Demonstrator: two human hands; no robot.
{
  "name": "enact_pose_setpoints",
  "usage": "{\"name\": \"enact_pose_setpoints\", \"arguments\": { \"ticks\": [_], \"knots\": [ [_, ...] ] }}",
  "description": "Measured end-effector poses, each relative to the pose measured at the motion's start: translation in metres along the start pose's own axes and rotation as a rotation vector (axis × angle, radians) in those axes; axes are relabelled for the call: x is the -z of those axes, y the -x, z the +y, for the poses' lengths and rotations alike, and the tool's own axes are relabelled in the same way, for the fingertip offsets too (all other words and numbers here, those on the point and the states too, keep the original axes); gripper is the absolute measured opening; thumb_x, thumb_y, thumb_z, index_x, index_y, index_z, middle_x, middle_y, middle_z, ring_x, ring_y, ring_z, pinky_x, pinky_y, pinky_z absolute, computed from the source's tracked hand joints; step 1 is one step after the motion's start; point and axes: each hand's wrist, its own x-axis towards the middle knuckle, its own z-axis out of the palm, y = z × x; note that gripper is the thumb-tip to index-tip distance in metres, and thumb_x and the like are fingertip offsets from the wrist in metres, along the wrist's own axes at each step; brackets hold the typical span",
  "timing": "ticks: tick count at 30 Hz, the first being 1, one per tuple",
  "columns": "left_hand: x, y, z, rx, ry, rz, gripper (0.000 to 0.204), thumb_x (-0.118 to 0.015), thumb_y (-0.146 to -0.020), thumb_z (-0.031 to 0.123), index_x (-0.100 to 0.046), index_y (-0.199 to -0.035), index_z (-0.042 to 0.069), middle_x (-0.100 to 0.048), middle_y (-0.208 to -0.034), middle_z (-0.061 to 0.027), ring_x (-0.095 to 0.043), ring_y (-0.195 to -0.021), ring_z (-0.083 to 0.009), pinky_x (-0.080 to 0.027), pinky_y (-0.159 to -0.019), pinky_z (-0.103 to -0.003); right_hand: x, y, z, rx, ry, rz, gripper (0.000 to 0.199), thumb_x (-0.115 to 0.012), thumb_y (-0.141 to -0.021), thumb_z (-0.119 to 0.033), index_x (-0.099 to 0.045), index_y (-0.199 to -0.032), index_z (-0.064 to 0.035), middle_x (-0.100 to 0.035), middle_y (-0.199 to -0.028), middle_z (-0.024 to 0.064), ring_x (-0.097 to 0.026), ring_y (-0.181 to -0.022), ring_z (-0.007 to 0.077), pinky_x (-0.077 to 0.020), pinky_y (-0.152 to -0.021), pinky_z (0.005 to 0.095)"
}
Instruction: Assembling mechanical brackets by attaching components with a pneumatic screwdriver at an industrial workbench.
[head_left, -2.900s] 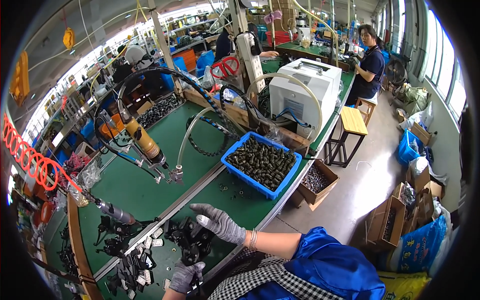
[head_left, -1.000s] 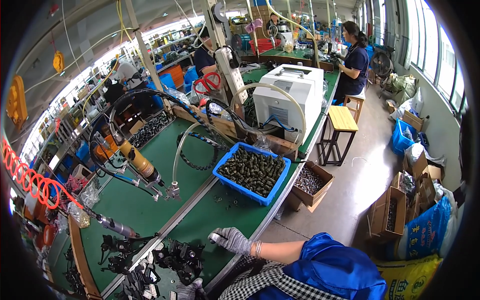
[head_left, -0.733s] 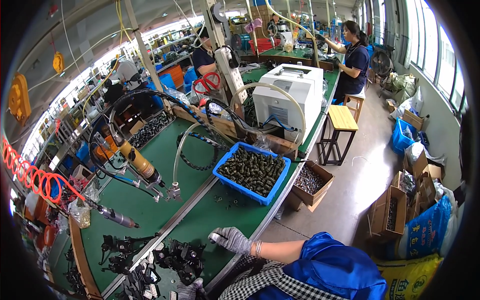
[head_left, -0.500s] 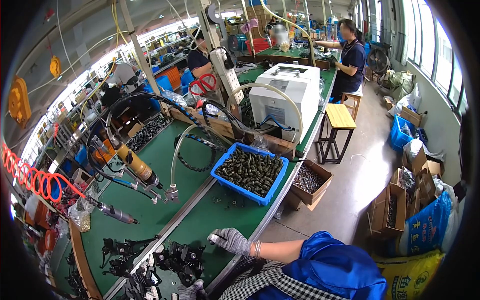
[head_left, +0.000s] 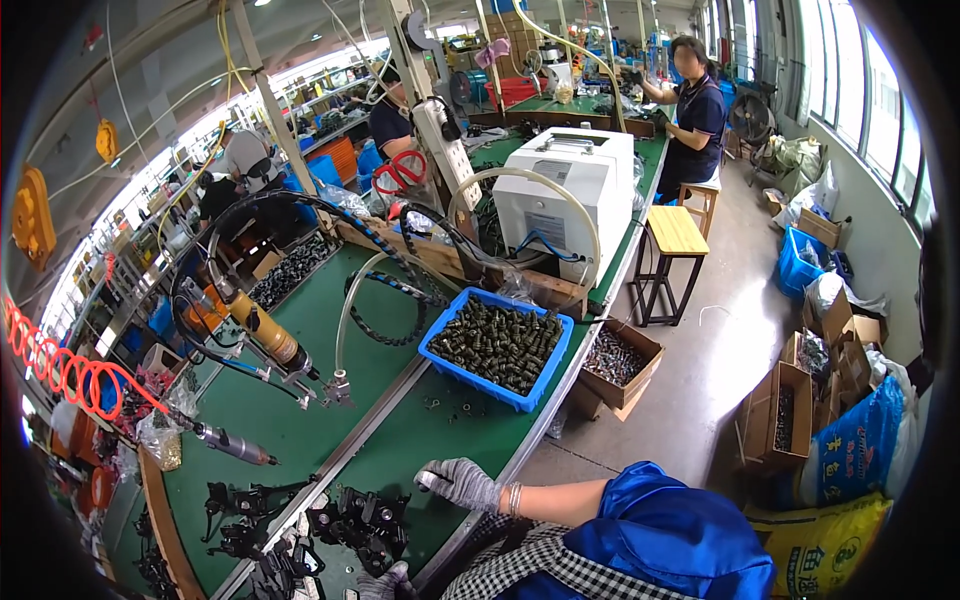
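My right hand (head_left: pixel 462 484), in a grey knit glove, hovers at the near edge of the green worktable (head_left: pixel 420 440). Its fingers are curled together, and whatever they may hold is hidden. My left hand (head_left: pixel 386 581), gloved alike, is cut off by the lower edge, so its grip does not show. Just beyond it lies a heap of black mechanical parts (head_left: pixel 362 522) with small silver pieces. More black lever-like parts (head_left: pixel 240 508) lie to the left, across a metal rail (head_left: pixel 375 412). A blue bin (head_left: pixel 533 402) full of dark ribbed parts stands beyond my right hand.
A yellow-bodied air tool (head_left: pixel 265 330) and a grey driver (head_left: pixel 235 443) on a red coiled hose (head_left: pixel 70 365) hang at the left. A white machine (head_left: pixel 565 200) stands behind the bin. A carton (head_left: pixel 625 375) of small metal pieces and a stool (head_left: pixel 677 232) are right of the table.
Both my hands keep nearly the same place and pose. The view has shifted very slightly. At the far bench, a person in dark clothes has turned the head and drawn the arms in.
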Motion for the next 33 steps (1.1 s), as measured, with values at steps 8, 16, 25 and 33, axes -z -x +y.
{"name": "enact_pose_setpoints", "arguments": {
  "ticks": [8, 16, 25, 33],
  "knots": [
    [0.009, -0.009, -0.015, 0.135, -0.069, 0.018, 0.028, -0.073, -0.083, 0.038, -0.060, -0.071, 0.016, -0.056, -0.054, -0.0020, -0.046, -0.038, -0.0157, -0.036, -0.037, -0.029, 0.001, 0.000, -0.001, -0.025, -0.003, -0.008, 0.028, -0.056, -0.100, -0.028, -0.068, -0.105, -0.0022, -0.071, -0.086, 0.0103, -0.066, -0.080, 0.0208, -0.0527, -0.079, 0.0336],
    [0.007, -0.004, -0.006, 0.145, -0.088, -0.011, 0.026, -0.072, -0.084, 0.033, -0.057, -0.070, 0.017, -0.054, -0.052, -0.0013, -0.048, -0.037, -0.0157, -0.036, -0.035, -0.029, 0.001, 0.000, -0.001, -0.015, -0.008, -0.006, 0.029, -0.057, -0.100, -0.028, -0.068, -0.105, -0.0021, -0.071, -0.086, 0.0103, -0.067, -0.081, 0.0208, -0.0529, -0.079, 0.0337],
    [-0.003, 0.009, 0.015, 0.161, -0.034, 0.026, 0.013, -0.072, -0.084, 0.022, -0.060, -0.085, 0.017, -0.053, -0.054, 0.0002, -0.047, -0.037, -0.0146, -0.035, -0.034, -0.028, 0.000, 0.000, -0.002, -0.010, -0.012, 0.004, 0.029, -0.057, -0.100, -0.029, -0.068, -0.104, -0.0021, -0.071, -0.085, 0.0105, -0.066, -0.080, 0.0207, -0.0526, -0.078, 0.0335],
    [-0.009, 0.012, 0.020, 0.112, 0.041, 0.029, 0.026, -0.074, -0.082, 0.014, -0.060, -0.104, 0.016, -0.056, -0.062, 0.0010, -0.049, -0.045, -0.0113, -0.040, -0.039, -0.027, 0.001, 0.002, -0.002, 0.033, -0.026, 0.034, 0.029, -0.056, -0.099, -0.032, -0.068, -0.101, -0.0053, -0.068, -0.084, 0.0142, -0.064, -0.079, 0.0309, -0.0505, -0.076, 0.0388]
  ]
}}
